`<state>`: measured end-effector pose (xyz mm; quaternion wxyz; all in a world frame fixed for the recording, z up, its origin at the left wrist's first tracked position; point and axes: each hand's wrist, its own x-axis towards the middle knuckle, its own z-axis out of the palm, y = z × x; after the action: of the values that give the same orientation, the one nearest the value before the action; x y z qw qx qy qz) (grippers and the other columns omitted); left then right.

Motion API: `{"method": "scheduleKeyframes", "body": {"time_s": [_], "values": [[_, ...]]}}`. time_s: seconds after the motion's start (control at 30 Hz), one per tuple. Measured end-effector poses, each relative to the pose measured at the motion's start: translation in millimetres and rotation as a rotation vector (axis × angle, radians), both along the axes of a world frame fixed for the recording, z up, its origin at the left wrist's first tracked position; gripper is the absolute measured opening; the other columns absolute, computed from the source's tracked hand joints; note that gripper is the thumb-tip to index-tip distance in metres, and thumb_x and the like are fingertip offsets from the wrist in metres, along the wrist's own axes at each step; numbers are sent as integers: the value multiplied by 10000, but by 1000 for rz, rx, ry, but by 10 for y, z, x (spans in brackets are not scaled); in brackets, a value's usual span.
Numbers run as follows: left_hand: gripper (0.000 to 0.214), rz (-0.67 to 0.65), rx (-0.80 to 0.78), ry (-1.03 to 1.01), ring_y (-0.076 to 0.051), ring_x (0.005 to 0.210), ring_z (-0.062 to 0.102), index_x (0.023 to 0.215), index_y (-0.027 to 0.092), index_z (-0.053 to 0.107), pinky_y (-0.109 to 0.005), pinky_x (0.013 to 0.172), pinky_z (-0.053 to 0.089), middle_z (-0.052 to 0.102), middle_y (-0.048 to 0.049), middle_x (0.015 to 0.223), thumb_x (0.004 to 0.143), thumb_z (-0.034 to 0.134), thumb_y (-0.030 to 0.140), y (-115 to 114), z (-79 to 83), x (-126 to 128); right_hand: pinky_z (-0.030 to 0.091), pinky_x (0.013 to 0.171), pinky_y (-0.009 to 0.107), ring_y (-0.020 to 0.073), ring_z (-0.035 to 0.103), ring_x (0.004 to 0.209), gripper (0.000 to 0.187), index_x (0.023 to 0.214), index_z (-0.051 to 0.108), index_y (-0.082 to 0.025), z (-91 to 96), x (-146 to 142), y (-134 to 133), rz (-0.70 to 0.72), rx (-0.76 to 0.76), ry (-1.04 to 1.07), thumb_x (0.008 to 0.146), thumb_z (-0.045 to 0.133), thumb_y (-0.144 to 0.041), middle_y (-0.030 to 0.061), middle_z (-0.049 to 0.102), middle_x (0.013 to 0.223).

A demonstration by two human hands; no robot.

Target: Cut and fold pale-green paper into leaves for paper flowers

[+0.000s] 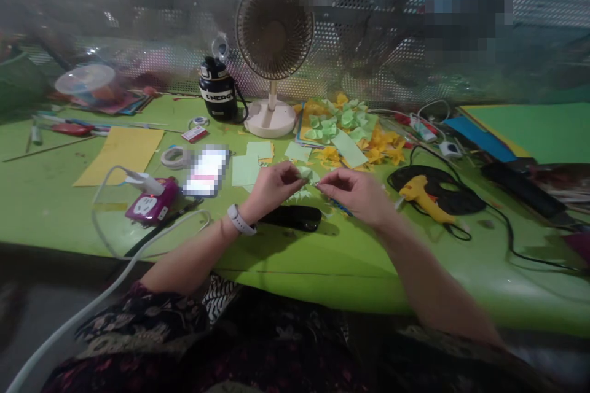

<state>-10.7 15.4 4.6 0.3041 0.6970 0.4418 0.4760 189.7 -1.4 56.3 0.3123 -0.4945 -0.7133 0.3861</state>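
My left hand [276, 189], with a pale watch on its wrist, pinches a small light green paper piece [305, 173] between thumb and finger. Just to its right, my right hand [357, 193] is closed in a pinch near the same paper. Something tiny shows at its fingertips, too small to name. Below both hands lies a long black object [295, 217], perhaps a stapler. A thin blue object [342, 207] is partly hidden under my right hand. Light green paper squares [245, 170] lie beyond my left hand.
Green and yellow paper flowers [343, 120] are heaped behind my hands. A fan [270, 120] and black bottle [222, 95] stand at the back. Left are a phone [206, 171], tape roll [175, 158] and purple power adapter [152, 201]; right, a yellow glue gun [426, 199] with its cord.
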Motion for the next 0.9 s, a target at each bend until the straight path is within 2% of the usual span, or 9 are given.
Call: {"method": "scheduleKeyframes", "body": {"time_s": [0.23, 0.6, 0.73, 0.9], "values": [[214, -20, 64, 26, -83, 534, 539, 751, 169, 590, -210, 520, 424, 630, 14, 617, 771, 733, 326, -23, -23, 22, 361, 540, 269, 115, 460, 559, 341, 788, 687, -163, -28, 10, 43, -53, 5, -19, 741, 707, -500, 11, 601, 639], [230, -18, 77, 14, -83, 542, 544, 769, 167, 598, -209, 525, 433, 645, 1, 626, 799, 712, 365, -39, -52, 27, 385, 560, 272, 122, 492, 584, 299, 798, 695, -164, -75, 20, 73, -73, 24, -12, 753, 694, -459, 20, 627, 669], [229, -17, 81, 38, -99, 590, 579, 765, 168, 604, -219, 558, 464, 677, -26, 685, 810, 696, 372, -60, -25, 34, 373, 559, 275, 120, 476, 580, 276, 797, 694, -161, -79, 21, 73, -80, 22, -14, 756, 688, -434, 14, 612, 652], [208, -2, 91, 80, -110, 605, 604, 767, 175, 604, -225, 577, 479, 699, -31, 714, 817, 687, 359, -106, 37, 45, 355, 548, 280, 124, 460, 573, 330, 780, 690, -166, -62, 19, 66, -85, 17, -1, 732, 705, -492, 13, 597, 639]]}}
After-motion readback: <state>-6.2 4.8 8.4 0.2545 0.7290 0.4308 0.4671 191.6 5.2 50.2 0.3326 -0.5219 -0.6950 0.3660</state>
